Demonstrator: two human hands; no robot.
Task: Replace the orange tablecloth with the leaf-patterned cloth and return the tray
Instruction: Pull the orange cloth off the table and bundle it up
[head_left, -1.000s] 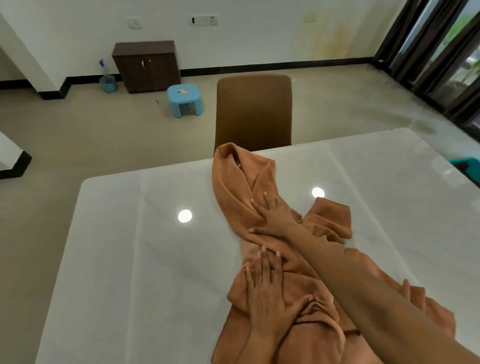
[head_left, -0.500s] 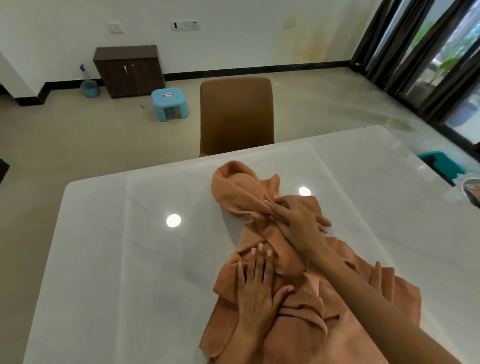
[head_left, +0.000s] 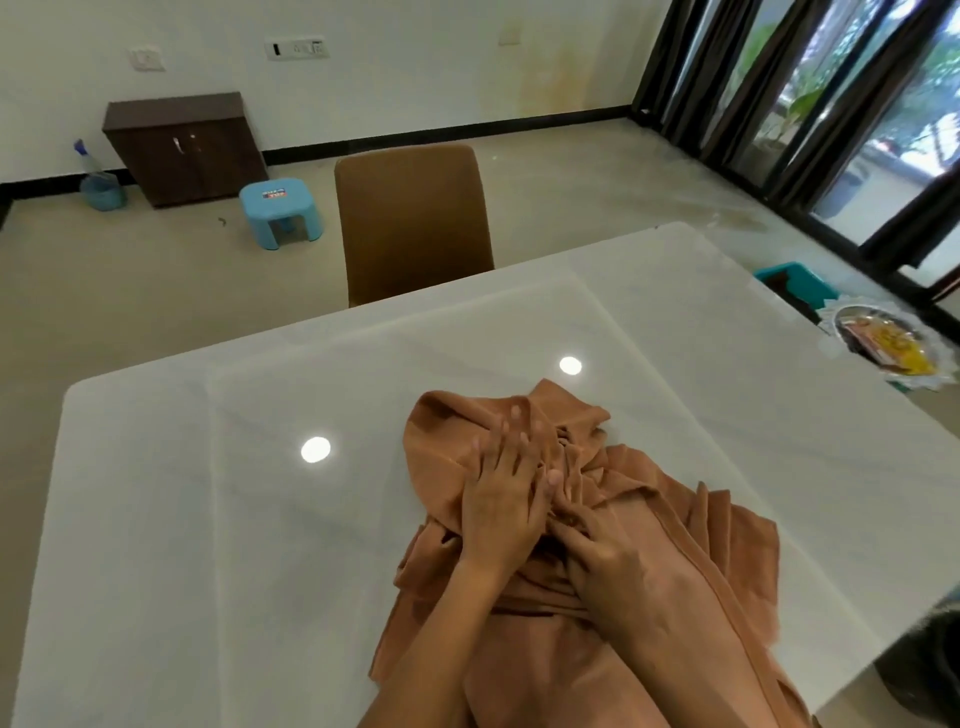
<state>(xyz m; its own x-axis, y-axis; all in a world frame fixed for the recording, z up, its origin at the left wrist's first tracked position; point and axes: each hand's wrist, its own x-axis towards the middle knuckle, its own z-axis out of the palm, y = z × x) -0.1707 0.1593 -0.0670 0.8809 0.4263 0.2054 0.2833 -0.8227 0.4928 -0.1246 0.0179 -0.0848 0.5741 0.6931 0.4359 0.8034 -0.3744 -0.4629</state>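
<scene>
Orange tablecloth (head_left: 613, 519) bunched nearer, right hand (head_left: 597, 566) drawn back — left hand (head_left: 498, 504) still flat

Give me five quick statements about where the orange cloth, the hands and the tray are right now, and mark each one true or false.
1. The orange tablecloth lies spread flat over the whole table. False: it is bunched in a heap at the near side.
2. Both hands rest on the cloth. True: the left hand and right hand are on it.
3. The tray sits at the table's far right edge. True.
4. The brown chair is tipped over. False: it stands upright behind the table.
5. The leaf-patterned cloth covers the table. False: none is visible there.
</scene>
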